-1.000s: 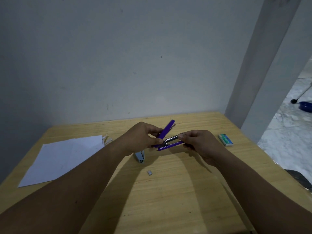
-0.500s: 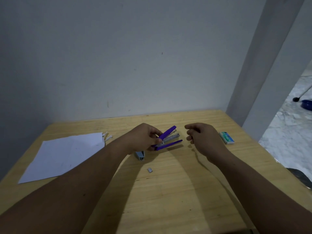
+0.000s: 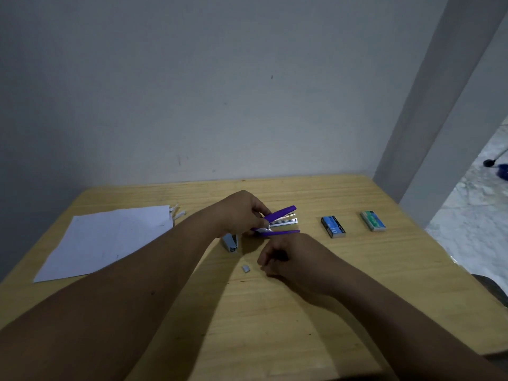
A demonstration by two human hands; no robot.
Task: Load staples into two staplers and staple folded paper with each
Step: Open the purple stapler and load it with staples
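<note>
Bare tabletop point(image 3: 275, 325) between right hand point(image 3: 291, 259) and near edge.

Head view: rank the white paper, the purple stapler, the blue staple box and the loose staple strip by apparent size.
1. white paper
2. purple stapler
3. blue staple box
4. loose staple strip

All lie at similar depth, so the order seems sound.

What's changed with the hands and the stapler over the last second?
The right hand let go of the purple stapler and dropped toward the small staple strip, fingers curled. The left hand still holds the stapler open. Paper and grey stapler unmoved.
</note>
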